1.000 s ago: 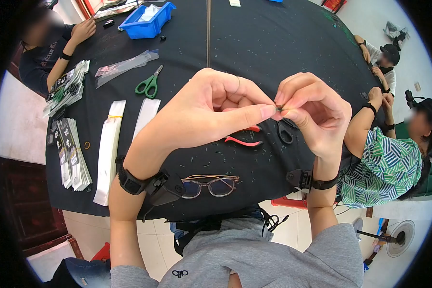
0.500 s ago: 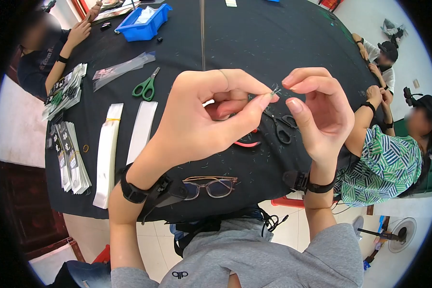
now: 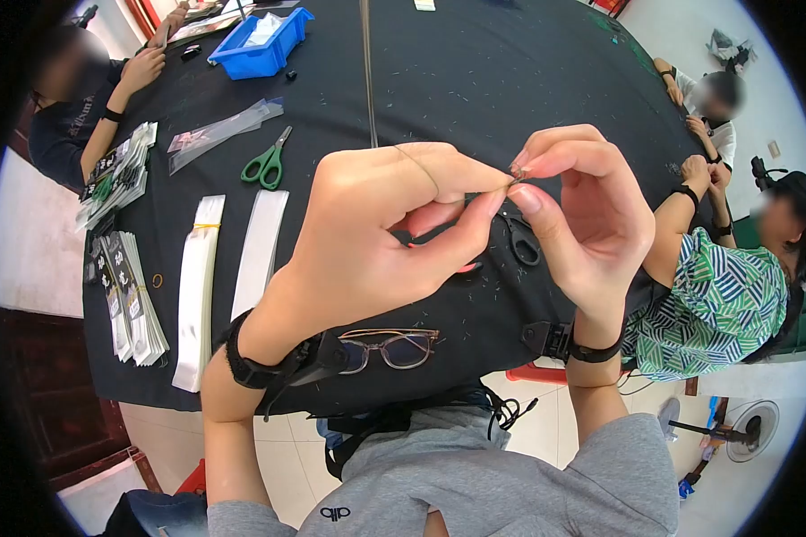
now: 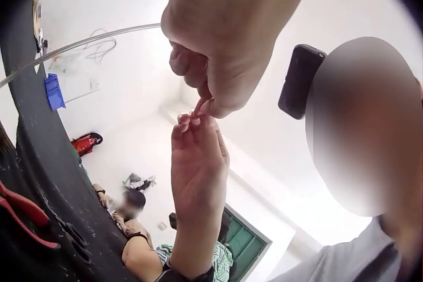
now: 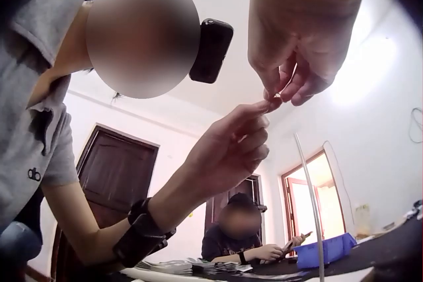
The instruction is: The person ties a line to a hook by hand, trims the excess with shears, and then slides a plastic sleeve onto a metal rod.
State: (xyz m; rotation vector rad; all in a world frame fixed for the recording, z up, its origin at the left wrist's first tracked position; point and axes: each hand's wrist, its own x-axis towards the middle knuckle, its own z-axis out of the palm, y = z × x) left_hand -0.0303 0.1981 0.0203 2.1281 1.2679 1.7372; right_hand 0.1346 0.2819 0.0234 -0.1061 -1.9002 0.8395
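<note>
Thumb and index finger of the left hand (image 3: 394, 228) pinch a bundle of thin strands (image 3: 515, 181), whose ends stick out past the fingertips. A long strand bundle (image 3: 368, 80) runs from that hand toward the far side of the table, and a fine strand crosses its index finger. The right hand (image 3: 591, 210) pinches the tips of the strands between thumb and index finger, right against the left fingertips. Both wrist views show the left hand (image 4: 225, 50) (image 5: 234, 143) and right hand (image 4: 198, 169) (image 5: 304, 37) meeting at the fingertips, held above the table.
On the black table (image 3: 475, 98) lie green scissors (image 3: 265, 165), black scissors (image 3: 521, 242), glasses (image 3: 394, 349), clear sleeves (image 3: 201, 295), printed packets (image 3: 134, 300) and a blue basket (image 3: 260, 45). Red-handled pliers (image 4: 26, 219) lie below the hands. Other people sit around the table.
The right fingers opened off the strands half a second ago and now pinch their tips again. The left hand has shifted slightly left since one second ago.
</note>
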